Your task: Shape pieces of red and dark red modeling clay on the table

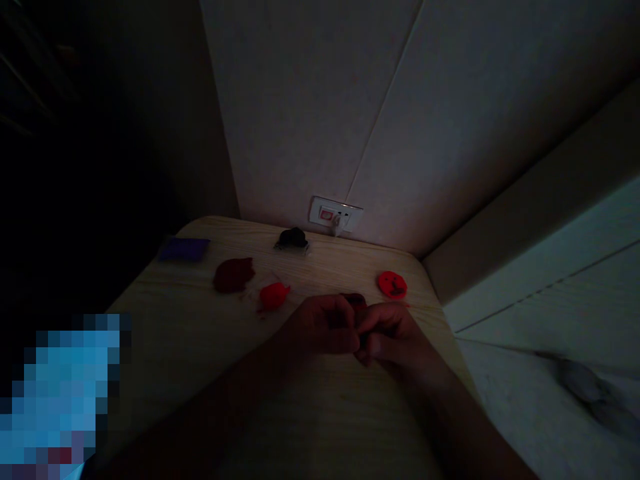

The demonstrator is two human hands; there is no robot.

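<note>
My left hand (323, 330) and my right hand (395, 337) meet over the middle of a small pale wooden table (200, 347), fingers curled and pinched together. Between the fingertips shows a small dark red lump (354, 300), apparently modelling clay; the dim light hides how it is held. A flat bright red clay disc (392, 284) lies just beyond my right hand. A bright red clay lump (274, 295) lies left of my left hand.
Further back lie a dark red clay piece (233, 275), a black lump (292, 239) and a purple flat piece (184, 249). A wall socket (334, 215) sits behind the table. A white surface (540, 313) borders the right. The left side is dark.
</note>
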